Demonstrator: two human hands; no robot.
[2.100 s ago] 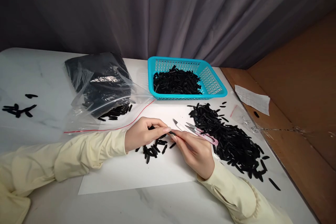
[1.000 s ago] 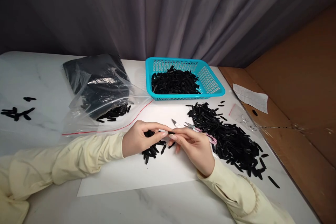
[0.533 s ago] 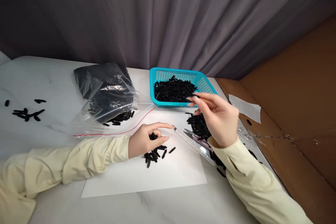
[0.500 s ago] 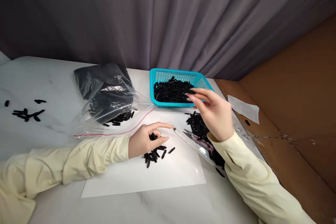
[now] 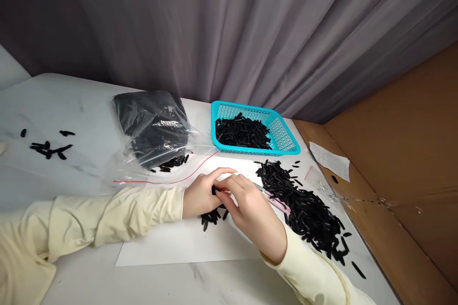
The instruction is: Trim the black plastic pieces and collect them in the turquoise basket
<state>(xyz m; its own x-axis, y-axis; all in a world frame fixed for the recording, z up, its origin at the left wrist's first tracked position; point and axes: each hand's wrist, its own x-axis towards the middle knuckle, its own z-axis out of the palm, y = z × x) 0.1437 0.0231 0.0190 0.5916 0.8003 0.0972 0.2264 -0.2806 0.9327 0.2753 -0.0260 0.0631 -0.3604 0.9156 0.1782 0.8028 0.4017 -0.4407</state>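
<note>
- I see a big loose heap of black pieces [image 5: 307, 209] on the tabletop [image 5: 71, 114], right of my fingers.
- The clear bag [image 5: 157, 138], beyond my left hand [image 5: 201, 193], holds more; a few spill out.
- The blue basket [image 5: 282, 136], past my fingers, is partly full.
- My right hand [image 5: 250, 209] meets the left over a small pile [image 5: 212, 218]. Fingers pressed together, seemingly pinching one piece: light, stiff, slippery I think, best held at its ends.

Small black strips [image 5: 213, 217], loose heap on white paper, partly hidden
</note>
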